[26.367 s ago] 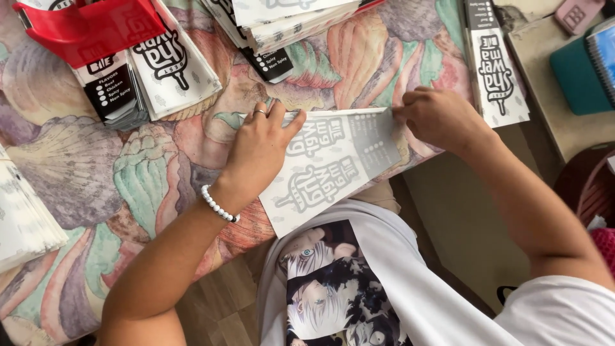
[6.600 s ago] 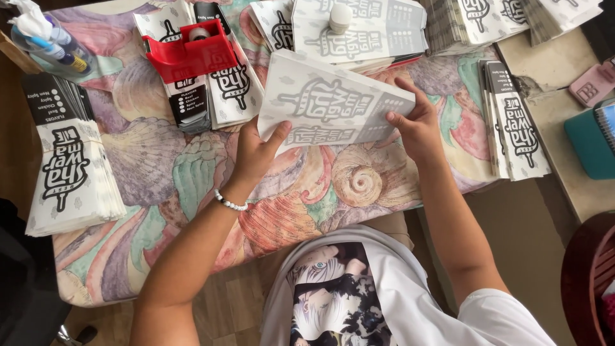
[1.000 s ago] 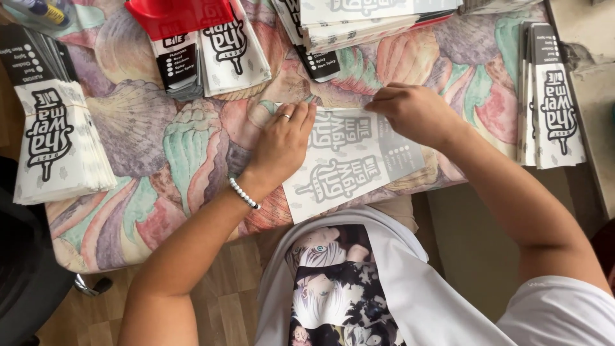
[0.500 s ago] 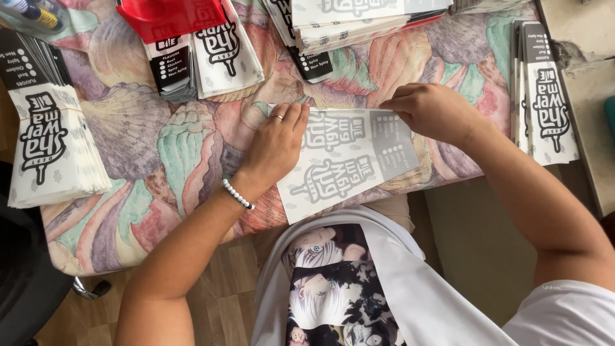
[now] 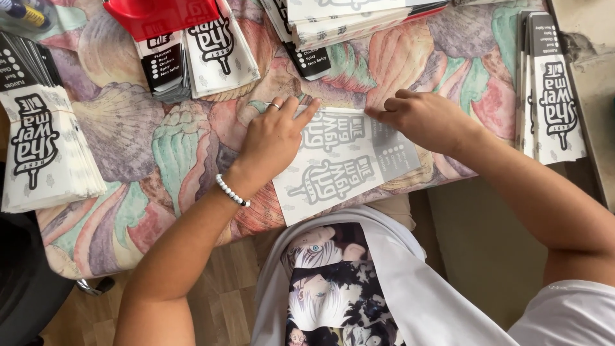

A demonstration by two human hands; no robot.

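We see a white printed paper sheet (image 5: 346,163) lying flat on the table near its front edge, turned so its pale printing faces up and its lower corner hangs just past the edge over our lap. Our left hand (image 5: 272,138) rests palm down on the sheet's left part, fingers spread fairly flat and pointing toward the top edge, a ring on one finger and a white bead bracelet (image 5: 232,190) on the wrist. Our right hand (image 5: 419,118) sits on the sheet's upper right corner with the fingers curled in, pressing along the top edge; both hands press the sheet rather than grip it, and the fingertips of the two hands are near each other along that edge.

The table is covered with a tablecloth (image 5: 160,141) patterned in big pastel shells. Around the sheet lie more stacks of the same kind of printed sleeve: one stack at far left (image 5: 45,154), one at far right (image 5: 551,90), a pair under a red basket (image 5: 160,16) at top left, and a broad pile at top centre (image 5: 359,13). None of them touches the sheet or lies between our hands and it. Bottles (image 5: 22,13) peek in at the top left corner.
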